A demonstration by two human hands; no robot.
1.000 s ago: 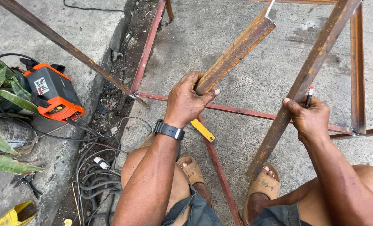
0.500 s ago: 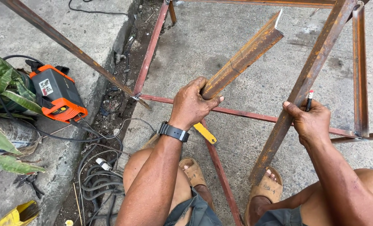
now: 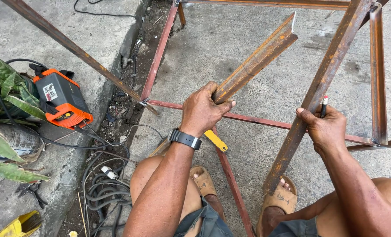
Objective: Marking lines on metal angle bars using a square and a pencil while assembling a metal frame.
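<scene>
My left hand (image 3: 203,109) grips a short rusty angle-iron piece (image 3: 259,58) that points up and to the right, its far end cut at a slant. A black watch sits on that wrist. My right hand (image 3: 325,128) rests against a long rusty angle bar (image 3: 322,81) of the metal frame and holds a thin dark pencil (image 3: 324,105) with a red and white tip. A yellow-handled tool (image 3: 216,141) lies on the concrete just under my left hand. My sandalled feet stand inside the frame.
A red-brown metal frame (image 3: 159,55) spreads over the concrete floor. An orange and black welding machine (image 3: 62,98) sits at the left beside potted plants, with coiled black cables (image 3: 101,188) near my left knee. A yellow object (image 3: 20,224) lies at the bottom left.
My left hand has lowered and drawn the short angle-iron piece slightly nearer to me. The right hand stays on the long bar with the pencil.
</scene>
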